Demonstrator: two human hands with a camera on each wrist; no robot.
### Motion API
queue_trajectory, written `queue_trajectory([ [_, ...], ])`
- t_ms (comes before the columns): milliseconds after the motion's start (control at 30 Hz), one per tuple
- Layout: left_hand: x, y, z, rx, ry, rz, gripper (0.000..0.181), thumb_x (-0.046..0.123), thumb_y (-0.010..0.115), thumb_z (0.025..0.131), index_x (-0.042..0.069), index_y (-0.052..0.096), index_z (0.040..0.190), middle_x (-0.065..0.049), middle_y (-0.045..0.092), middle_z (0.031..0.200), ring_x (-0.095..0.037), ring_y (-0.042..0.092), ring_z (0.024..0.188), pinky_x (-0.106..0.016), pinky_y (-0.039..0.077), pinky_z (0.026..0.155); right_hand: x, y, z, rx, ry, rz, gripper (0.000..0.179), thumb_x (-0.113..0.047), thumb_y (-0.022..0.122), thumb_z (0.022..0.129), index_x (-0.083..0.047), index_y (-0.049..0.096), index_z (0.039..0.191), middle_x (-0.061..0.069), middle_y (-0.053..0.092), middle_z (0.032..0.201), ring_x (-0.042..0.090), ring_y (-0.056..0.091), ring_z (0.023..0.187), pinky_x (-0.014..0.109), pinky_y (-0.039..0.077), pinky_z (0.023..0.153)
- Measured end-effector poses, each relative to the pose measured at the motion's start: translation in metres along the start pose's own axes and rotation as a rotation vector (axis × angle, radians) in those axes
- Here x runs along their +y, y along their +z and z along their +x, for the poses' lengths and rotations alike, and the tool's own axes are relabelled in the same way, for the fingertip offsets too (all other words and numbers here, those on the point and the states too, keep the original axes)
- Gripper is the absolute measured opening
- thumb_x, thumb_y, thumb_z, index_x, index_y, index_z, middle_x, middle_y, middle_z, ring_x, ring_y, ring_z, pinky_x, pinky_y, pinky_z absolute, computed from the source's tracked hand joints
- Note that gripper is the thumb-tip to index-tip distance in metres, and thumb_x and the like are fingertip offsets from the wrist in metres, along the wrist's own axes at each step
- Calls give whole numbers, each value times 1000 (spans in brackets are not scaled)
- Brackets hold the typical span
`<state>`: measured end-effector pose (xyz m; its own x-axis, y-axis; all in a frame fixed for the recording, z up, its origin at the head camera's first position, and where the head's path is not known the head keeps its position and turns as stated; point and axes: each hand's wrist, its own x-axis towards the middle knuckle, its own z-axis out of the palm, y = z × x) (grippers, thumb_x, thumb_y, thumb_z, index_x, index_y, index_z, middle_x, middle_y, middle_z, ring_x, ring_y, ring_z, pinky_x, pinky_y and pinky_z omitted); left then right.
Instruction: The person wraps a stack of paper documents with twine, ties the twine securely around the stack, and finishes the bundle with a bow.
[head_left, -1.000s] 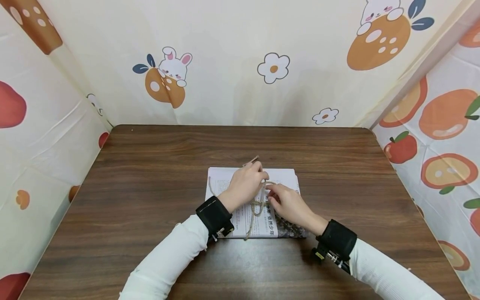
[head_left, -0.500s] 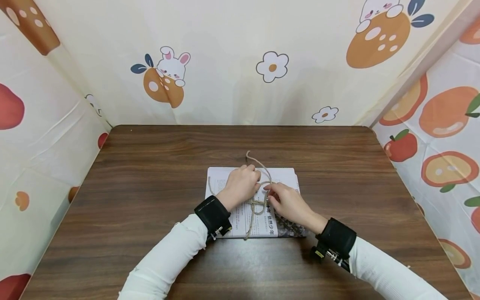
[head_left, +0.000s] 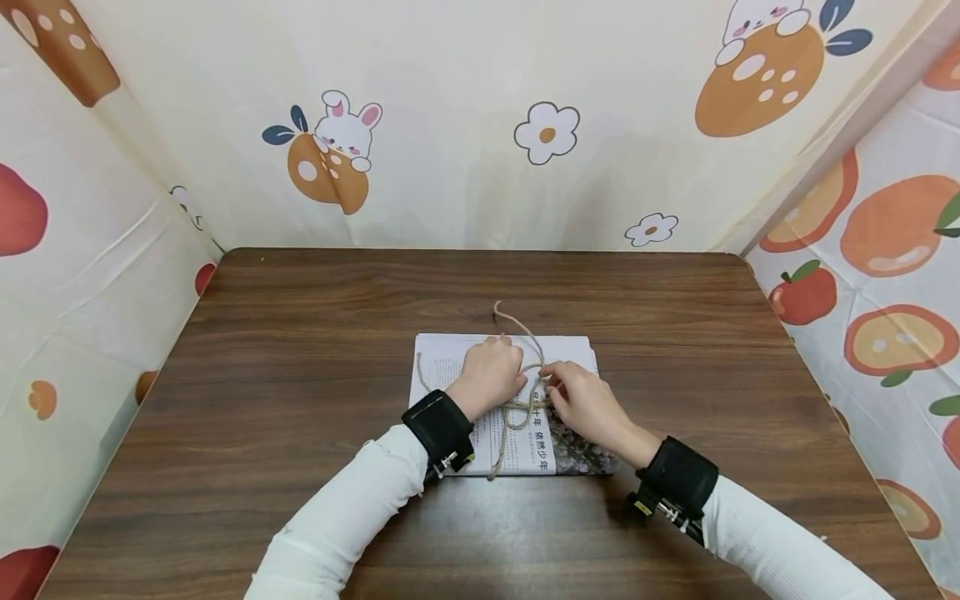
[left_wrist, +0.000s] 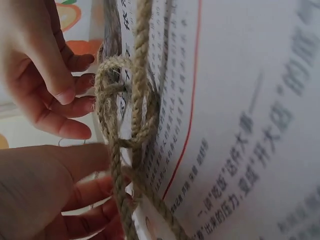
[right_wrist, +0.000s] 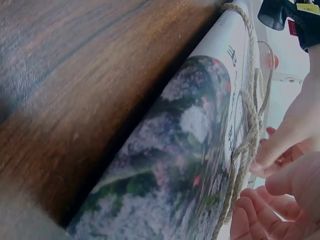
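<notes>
A flat stack of newspaper (head_left: 472, 450) lies on the table, with printed text and a dark flower photo at its near right corner. Tan twine (head_left: 517, 406) crosses it, looped in a loose knot near the middle. My left hand (head_left: 491, 375) is over the stack left of the knot, fingers loosely bent, its thumb against the twine (left_wrist: 116, 165) in the left wrist view. On the other side, my right hand (head_left: 588, 408) hovers by the loop, its relaxed fingertips just apart from the twine. One twine end curls past the stack's far edge.
The brown wood-grain table (head_left: 300, 333) stretches around the stack on all sides. Behind it hangs a cream curtain (head_left: 450, 167) with rabbit and flower prints, and fruit-print sheets flank both sides. Black bands (head_left: 440, 427) with small cameras sit on both wrists.
My left hand has let go of the twine end, which now lies curled at the far side, and has come nearer the knot. My right hand has shifted slightly right.
</notes>
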<state>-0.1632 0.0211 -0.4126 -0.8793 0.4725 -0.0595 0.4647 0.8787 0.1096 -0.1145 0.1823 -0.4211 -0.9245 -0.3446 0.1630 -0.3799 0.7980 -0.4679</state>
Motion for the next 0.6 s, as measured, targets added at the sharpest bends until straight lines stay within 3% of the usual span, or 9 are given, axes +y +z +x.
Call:
queue_trajectory([
  [100,2,1,2,-16,-19,-12,17,29,66,82,12,69,84,-6,64,90,-22,61,82,-36,50,58,1,0,1,0,3,0,19,-2,61,83,-5,63,102,2,62,81,10,58,68,31,47,60],
  [300,5,2,4,-10,0,-89,22,23,63,83,17,59,63,1,62,69,-16,59,64,-31,44,46,0,1,1,-7,-30,8,16,-1,60,82,-5,60,98,2,66,79,13,60,68,32,48,62],
  [600,4,-1,2,-44,-32,-233,16,23,62,83,18,59,68,6,58,64,-12,54,58,-28,38,43,-3,1,0,-28,-53,43,15,2,57,83,-6,57,95,1,63,79,10,56,66,27,45,60],
])
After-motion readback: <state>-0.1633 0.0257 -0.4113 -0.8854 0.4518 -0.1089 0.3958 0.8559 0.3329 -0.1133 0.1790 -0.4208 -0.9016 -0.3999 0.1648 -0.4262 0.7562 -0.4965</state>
